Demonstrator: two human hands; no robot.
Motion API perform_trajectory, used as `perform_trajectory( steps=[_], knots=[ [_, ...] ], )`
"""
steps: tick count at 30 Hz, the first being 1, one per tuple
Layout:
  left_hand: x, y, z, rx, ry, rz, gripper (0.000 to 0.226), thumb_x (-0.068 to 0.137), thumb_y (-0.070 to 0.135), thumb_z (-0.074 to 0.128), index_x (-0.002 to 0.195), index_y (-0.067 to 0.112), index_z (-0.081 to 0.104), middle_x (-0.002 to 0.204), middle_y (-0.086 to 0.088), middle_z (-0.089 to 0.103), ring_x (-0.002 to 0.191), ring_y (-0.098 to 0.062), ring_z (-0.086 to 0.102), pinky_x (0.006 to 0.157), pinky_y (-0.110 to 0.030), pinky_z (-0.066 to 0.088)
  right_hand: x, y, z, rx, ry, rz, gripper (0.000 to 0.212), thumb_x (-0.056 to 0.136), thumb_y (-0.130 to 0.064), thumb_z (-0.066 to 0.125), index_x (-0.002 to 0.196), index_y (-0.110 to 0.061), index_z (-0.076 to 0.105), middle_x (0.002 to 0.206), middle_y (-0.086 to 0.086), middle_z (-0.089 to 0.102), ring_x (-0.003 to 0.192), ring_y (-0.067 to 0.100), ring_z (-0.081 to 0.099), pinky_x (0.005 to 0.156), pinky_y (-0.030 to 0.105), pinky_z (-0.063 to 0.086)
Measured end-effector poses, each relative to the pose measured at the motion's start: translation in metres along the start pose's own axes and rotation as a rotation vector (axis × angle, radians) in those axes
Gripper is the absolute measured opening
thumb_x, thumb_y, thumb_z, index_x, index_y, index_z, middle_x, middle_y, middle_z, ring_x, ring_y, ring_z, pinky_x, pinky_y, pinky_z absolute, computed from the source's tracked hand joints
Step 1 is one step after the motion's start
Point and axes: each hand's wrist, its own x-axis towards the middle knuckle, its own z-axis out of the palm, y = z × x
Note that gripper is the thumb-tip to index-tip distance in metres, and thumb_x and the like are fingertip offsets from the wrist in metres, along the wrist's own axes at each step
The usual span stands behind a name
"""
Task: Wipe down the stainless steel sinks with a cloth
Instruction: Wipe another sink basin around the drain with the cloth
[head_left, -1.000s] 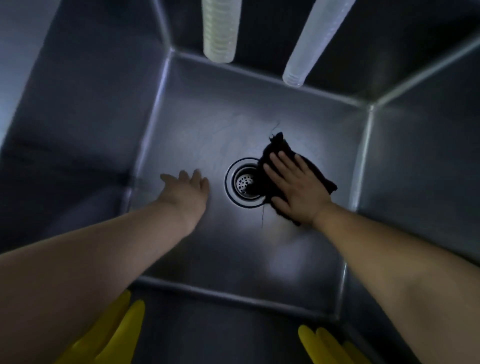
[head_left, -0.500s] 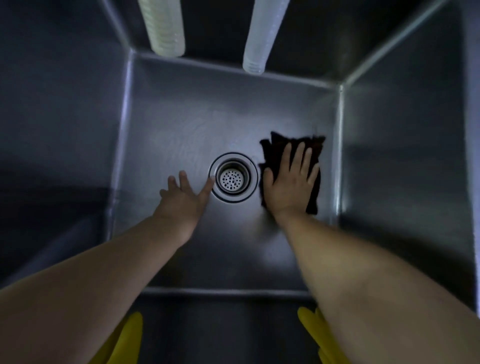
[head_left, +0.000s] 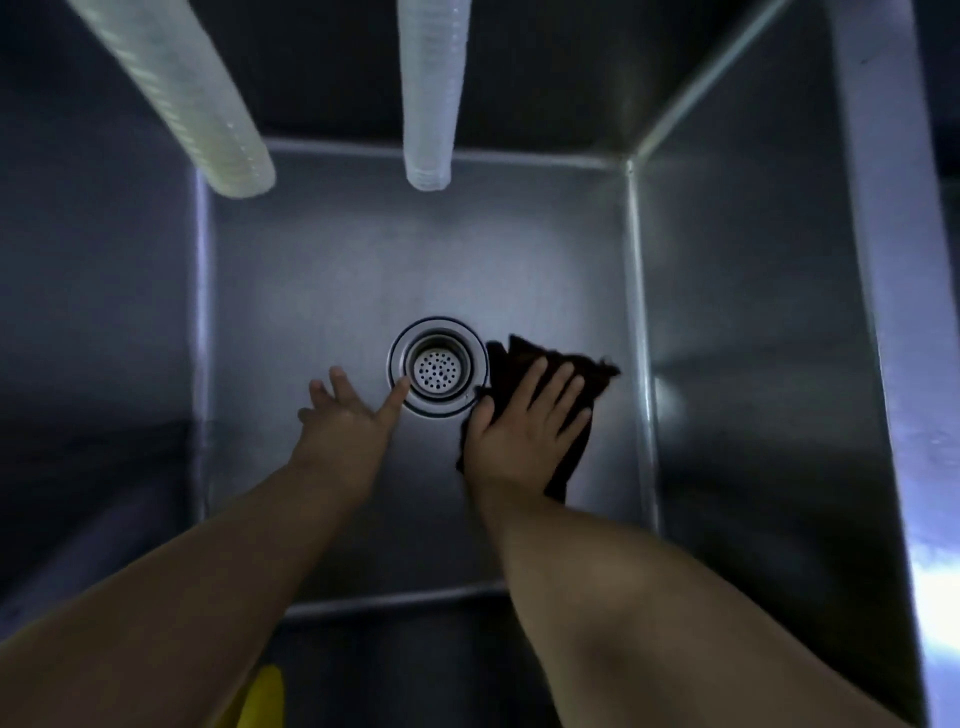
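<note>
At upper left and top centre two ribbed hoses (head_left: 187, 98) hung into the sink (head_left: 322, 270). Left of centre, the left hand (head_left: 345, 418) lay spread on the floor, its thumb touching the drain (head_left: 438, 366) rim. Just right of the drain, the right hand (head_left: 524, 423) pressed flat, fingers spread, on the dark cloth (head_left: 587, 371).

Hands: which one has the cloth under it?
The right hand. It presses flat on the dark cloth beside the drain; the left hand is bare.
</note>
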Motion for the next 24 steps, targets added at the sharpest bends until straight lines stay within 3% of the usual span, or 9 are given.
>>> perform_trajectory(
  steps=[5, 9, 13, 18, 24],
  knots=[
    [0.006, -0.001, 0.003, -0.022, -0.029, -0.012, 0.118, 0.079, 0.017, 0.073, 0.144, 0.035, -0.023, 0.147, -0.040, -0.013, 0.137, -0.054, 0.007, 0.109, -0.047, 0.031, 0.101, -0.016, -0.023, -0.131, 0.028, -0.393, 0.075, 0.088, -0.050, 0.033, 0.151, -0.015, 0.014, 0.158, 0.016, 0.008, 0.146, 0.030, 0.003, 0.116, 0.046, -0.004],
    [0.010, -0.002, 0.008, 0.003, -0.018, -0.006, 0.124, 0.076, 0.033, 0.076, 0.142, 0.033, -0.028, 0.147, -0.041, -0.012, 0.137, -0.055, 0.008, 0.106, -0.046, 0.034, 0.168, -0.007, -0.044, -0.194, 0.029, -0.500, 0.071, 0.091, -0.051, 0.031, 0.152, -0.020, 0.011, 0.160, 0.010, 0.007, 0.147, 0.026, 0.001, 0.118, 0.042, -0.002],
    [0.010, -0.003, 0.008, 0.027, -0.003, 0.002, 0.127, 0.072, 0.038, 0.078, 0.143, 0.031, -0.027, 0.146, -0.042, -0.008, 0.136, -0.056, 0.010, 0.105, -0.047, 0.035, 0.172, 0.025, -0.050, -0.193, 0.088, -0.363, 0.068, 0.093, -0.048, 0.031, 0.152, -0.018, 0.012, 0.160, 0.010, 0.007, 0.147, 0.025, 0.002, 0.119, 0.040, -0.002],
    [0.007, -0.004, 0.006, -0.045, -0.029, 0.014, 0.127, 0.073, 0.032, 0.079, 0.142, 0.034, -0.028, 0.147, -0.040, -0.014, 0.138, -0.055, 0.004, 0.109, -0.049, 0.031, 0.093, 0.053, -0.037, -0.140, 0.115, -0.177, 0.068, 0.093, -0.043, 0.036, 0.151, -0.013, 0.014, 0.159, 0.013, 0.010, 0.147, 0.025, 0.006, 0.119, 0.039, -0.002],
    [-0.001, -0.004, 0.000, -0.023, -0.014, 0.035, 0.123, 0.074, 0.038, 0.077, 0.146, 0.030, -0.022, 0.146, -0.043, -0.008, 0.136, -0.056, 0.010, 0.108, -0.050, 0.033, -0.008, 0.043, -0.006, 0.094, 0.098, 0.403, 0.067, 0.096, -0.039, 0.040, 0.151, -0.015, 0.011, 0.159, 0.011, 0.008, 0.147, 0.027, 0.005, 0.116, 0.046, 0.000]
  ],
)
